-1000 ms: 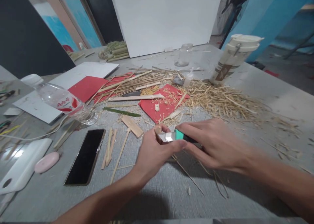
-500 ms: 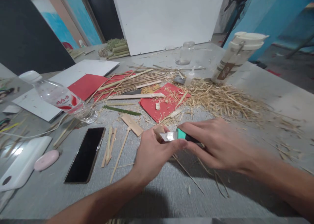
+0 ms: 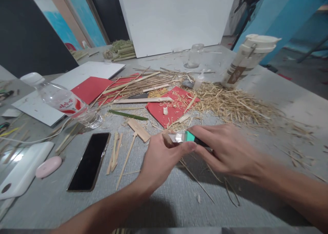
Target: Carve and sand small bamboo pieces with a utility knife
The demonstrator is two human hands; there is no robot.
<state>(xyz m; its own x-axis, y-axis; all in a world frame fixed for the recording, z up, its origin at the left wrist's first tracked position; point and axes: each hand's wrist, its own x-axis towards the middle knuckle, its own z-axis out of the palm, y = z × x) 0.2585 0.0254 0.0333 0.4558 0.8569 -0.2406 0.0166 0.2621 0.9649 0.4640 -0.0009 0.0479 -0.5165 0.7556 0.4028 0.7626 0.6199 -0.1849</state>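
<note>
My right hand (image 3: 225, 152) is closed round the dark handle of a utility knife (image 3: 190, 137) with a green collar. The knife's blade points left, against a small brown piece (image 3: 167, 140) pinched in my left hand (image 3: 160, 157). Most of that piece is hidden by my fingers. My left thumb rests near the knife's collar. Just left of my left hand lie a flat wooden piece (image 3: 138, 130) and a thin stick (image 3: 126, 160) with a widened top. Behind both hands, a red sheet (image 3: 162, 112) carries pale shavings.
A black phone (image 3: 89, 162), a pink oval object (image 3: 48, 167) and a tilted plastic bottle (image 3: 66, 102) are on the left. Straw (image 3: 230, 102) lies heaped behind my right hand, with a lidded cup (image 3: 239, 64) beyond. Thin sticks (image 3: 146, 81) spread across the middle.
The knife blade and the brown piece have shifted slightly and sit at a different angle to each other. Both hands keep their holds in nearly the same place.
</note>
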